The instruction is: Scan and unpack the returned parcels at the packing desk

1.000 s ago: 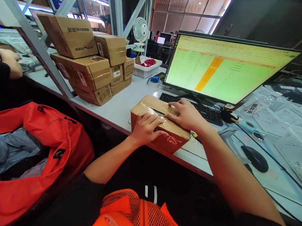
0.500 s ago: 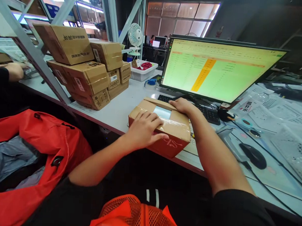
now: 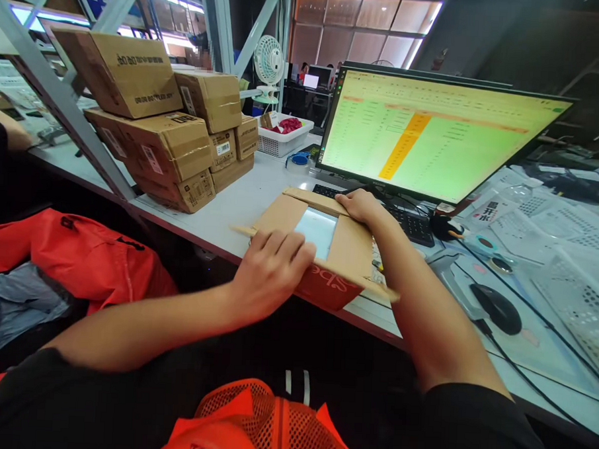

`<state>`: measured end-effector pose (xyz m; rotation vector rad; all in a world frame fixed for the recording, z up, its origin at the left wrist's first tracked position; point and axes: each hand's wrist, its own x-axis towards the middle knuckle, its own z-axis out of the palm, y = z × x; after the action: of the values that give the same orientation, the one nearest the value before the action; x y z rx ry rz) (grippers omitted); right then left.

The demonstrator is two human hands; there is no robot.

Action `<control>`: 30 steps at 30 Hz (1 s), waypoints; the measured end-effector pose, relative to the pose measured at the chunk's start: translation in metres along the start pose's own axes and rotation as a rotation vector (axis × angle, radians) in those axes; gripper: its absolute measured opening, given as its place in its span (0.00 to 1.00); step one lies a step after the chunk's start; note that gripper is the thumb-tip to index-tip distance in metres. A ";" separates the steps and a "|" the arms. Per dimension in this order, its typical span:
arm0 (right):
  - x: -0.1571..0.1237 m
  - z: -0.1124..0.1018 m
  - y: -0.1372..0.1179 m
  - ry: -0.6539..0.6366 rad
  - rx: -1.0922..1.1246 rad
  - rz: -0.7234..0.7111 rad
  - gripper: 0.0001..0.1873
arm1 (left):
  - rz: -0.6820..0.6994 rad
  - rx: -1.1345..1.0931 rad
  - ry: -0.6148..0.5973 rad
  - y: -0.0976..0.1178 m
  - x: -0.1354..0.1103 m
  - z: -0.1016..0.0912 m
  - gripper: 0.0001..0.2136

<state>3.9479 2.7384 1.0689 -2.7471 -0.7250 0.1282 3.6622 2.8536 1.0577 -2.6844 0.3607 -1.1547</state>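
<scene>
In front of me at the desk edge is a cardboard box (image 3: 354, 243) with a red front side bearing white lettering. Its near flap is lifted outward, while the two side flaps lie inward. Between those side flaps shows a pale, shiny surface (image 3: 318, 230); what it is I cannot make out. My left hand (image 3: 270, 269) is closed over the near flap, fingers curled on its edge. At the far side, my right hand (image 3: 362, 206) grips the far flap, which stands partly raised; some of its fingertips are hidden.
Several taped cardboard boxes (image 3: 166, 146) are stacked at left beside a metal post. Behind my box stand a monitor (image 3: 432, 137) and a keyboard (image 3: 411, 224). A scanner (image 3: 450, 284), mouse (image 3: 497, 309) and cables lie right. A red bag (image 3: 104, 256) sits low left. Another person's arm shows far left.
My left hand has pulled the box's near flap up and toward me, uncovering the side flaps and more of the pale surface. My right hand stays at the far flap.
</scene>
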 end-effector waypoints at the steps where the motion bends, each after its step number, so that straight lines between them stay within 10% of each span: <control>1: -0.001 0.000 0.000 -0.002 -0.003 0.004 0.27 | -0.006 -0.049 0.023 0.009 -0.023 0.000 0.11; 6: -0.015 -0.005 -0.005 0.160 -0.037 -0.038 0.23 | 0.055 -0.147 -0.090 0.018 -0.083 0.002 0.26; 11: -0.062 -0.012 -0.017 0.587 0.105 -0.330 0.22 | 0.102 -0.425 -0.329 -0.041 -0.006 -0.022 0.16; 17: -0.115 -0.013 -0.019 0.026 0.141 -0.792 0.24 | 0.036 -0.594 -0.863 -0.103 0.095 0.020 0.19; 24: -0.156 -0.052 0.052 0.336 -0.070 -0.680 0.24 | 0.062 -0.443 -0.545 -0.157 0.079 0.013 0.17; 30: -0.183 0.001 0.118 0.477 0.017 -0.498 0.23 | -0.134 -0.453 -0.353 -0.211 -0.007 0.034 0.19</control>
<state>3.8440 2.5509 1.0335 -2.3454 -1.2058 -0.5966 3.7129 3.0596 1.0873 -3.2742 0.4287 -0.6608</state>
